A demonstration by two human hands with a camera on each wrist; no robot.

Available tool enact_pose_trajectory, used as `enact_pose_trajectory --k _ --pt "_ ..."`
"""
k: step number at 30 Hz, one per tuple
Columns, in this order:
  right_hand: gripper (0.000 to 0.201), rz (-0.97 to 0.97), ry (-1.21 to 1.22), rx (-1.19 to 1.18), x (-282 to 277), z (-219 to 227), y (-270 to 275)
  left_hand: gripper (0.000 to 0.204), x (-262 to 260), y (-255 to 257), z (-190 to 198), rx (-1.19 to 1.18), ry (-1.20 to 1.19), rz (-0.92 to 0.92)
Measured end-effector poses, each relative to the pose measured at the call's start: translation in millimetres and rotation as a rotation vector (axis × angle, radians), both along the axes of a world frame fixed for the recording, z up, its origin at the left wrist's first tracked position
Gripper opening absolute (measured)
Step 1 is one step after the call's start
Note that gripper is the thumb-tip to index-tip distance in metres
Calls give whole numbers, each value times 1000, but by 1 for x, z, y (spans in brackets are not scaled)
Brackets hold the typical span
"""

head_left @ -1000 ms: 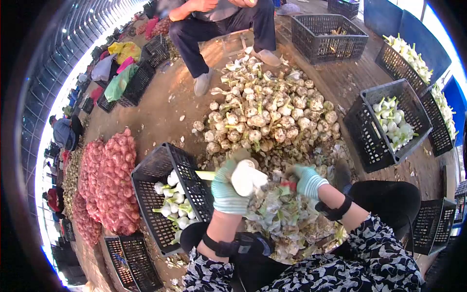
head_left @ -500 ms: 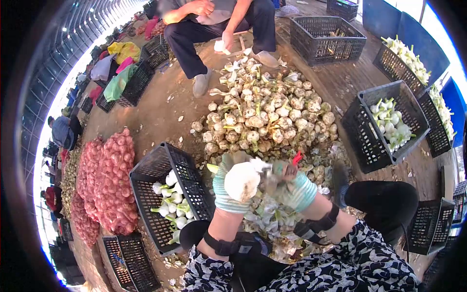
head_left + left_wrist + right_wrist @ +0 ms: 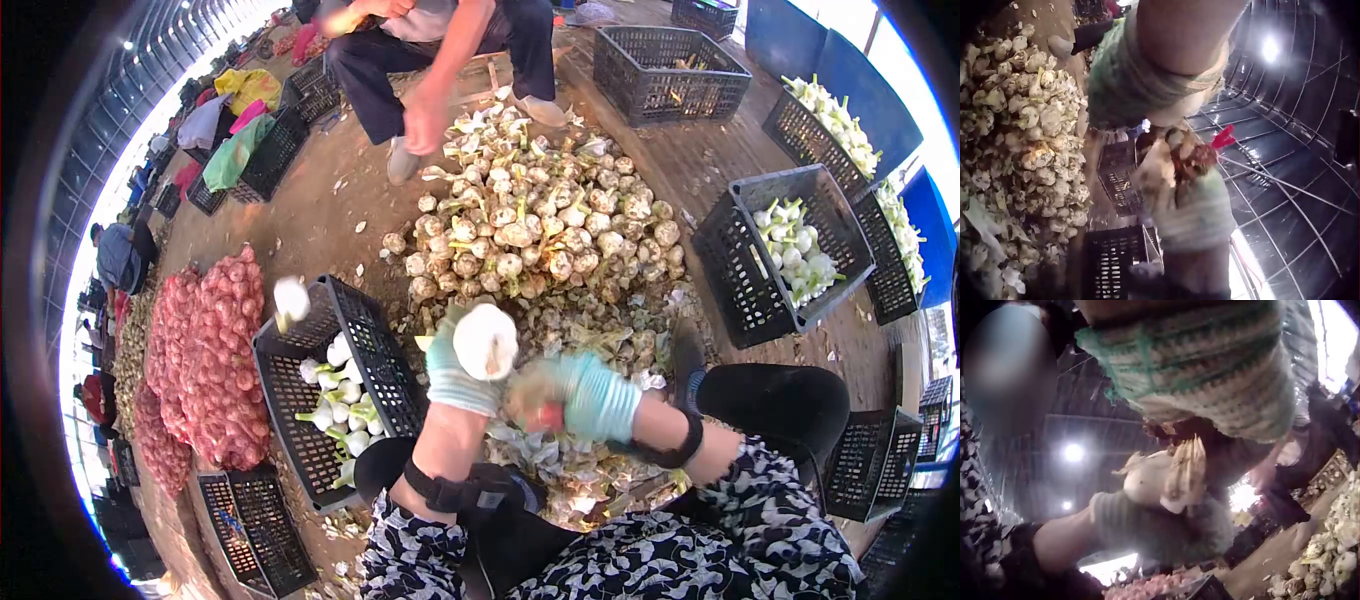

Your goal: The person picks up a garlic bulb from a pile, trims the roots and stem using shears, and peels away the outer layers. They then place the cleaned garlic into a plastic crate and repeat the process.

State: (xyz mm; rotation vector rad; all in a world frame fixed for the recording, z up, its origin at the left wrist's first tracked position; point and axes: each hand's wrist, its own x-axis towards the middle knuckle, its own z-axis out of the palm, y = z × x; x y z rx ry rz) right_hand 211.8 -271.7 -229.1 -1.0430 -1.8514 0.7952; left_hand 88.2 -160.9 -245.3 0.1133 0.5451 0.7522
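**A second white bulb appears by the crate while yours stays in your left hand**

A blurred white garlic bulb [image 3: 292, 300] has come into view left of centre, near the upper left corner of the black slatted plastic crate [image 3: 378, 340]. No hand touches it, so it looks airborne. The hand of the person opposite [image 3: 427, 118], which held a white bulb half a second ago, is now swung out and blurred at upper centre. That suggests this crate serves both of you.

Your left hand [image 3: 460, 385], in a pale green striped glove, grips a large white garlic bulb [image 3: 485, 342] in the middle of the frame. Its brownish centre now shows towards the head camera. Your right hand [image 3: 595, 398], gloved alike, has dropped just beside it, fingers curled round a red-ended tool [image 3: 1224, 137]; the blur hides whether the tool touches the bulb. The bulb in your grip therefore seems still to be worked on.

Inside the crate lie white bulbs with green stems [image 3: 340, 408]; the heap of soiled garlic [image 3: 545, 225] sits beyond your hands, upper centre.
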Motion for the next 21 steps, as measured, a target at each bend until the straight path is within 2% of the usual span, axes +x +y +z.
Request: enact_pose_trajectory --k 1,3,4,6,7,9,10,11,13,14,15,17,18,19,21 --pt "17 4 2 -6 -2 -1 -1 34 0 5 2 -92 67 46" --pt "35 -186 148 -76 -5 -3 -1 38 3 4 8 -62 239 77" --pt "45 -287 217 -104 -5 -3 0 38 6 2 7 -59 235 72" --pt "65 -482 358 -166 -6 -4 3 42 13 -6 1 145 449 78" --pt "65 -487 361 -174 -11 -7 4 43 14 -10 -3 199 548 80" --pt "43 -539 145 26 -18 -11 15 42 12 -12 -2 113 432 6" --pt "26 -390 552 -123 -16 -7 16 41 9 -10 -2 101 340 -13" --pt "26 -386 549 -127 -12 -7 19 41 9 -10 -3 97 339 -9" --pt "3 -397 474 -189 -7 -10 23 39 10 -10 1 89 474 25" --pt "9 -283 1101 -580 -4 -18 25 37 15 -10 3 -84 541 66" --pt "9 -287 1101 -581 -4 -27 25 37 13 -9 -6 -86 540 62" --pt "9 -303 1537 -827 -5 -52 25 34 6 -2 -31 -18 579 2" --pt "11 -144 1642 -792 -11 -75 25 33 4 -4 -26 -31 520 -34" --pt "8 -434 895 -395 -28 -74 21 33 0 -3 -30 -122 532 -59" --pt "8 -293 1468 -949 -22 -74 26 35 -5 -5 -38 -125 444 -80"
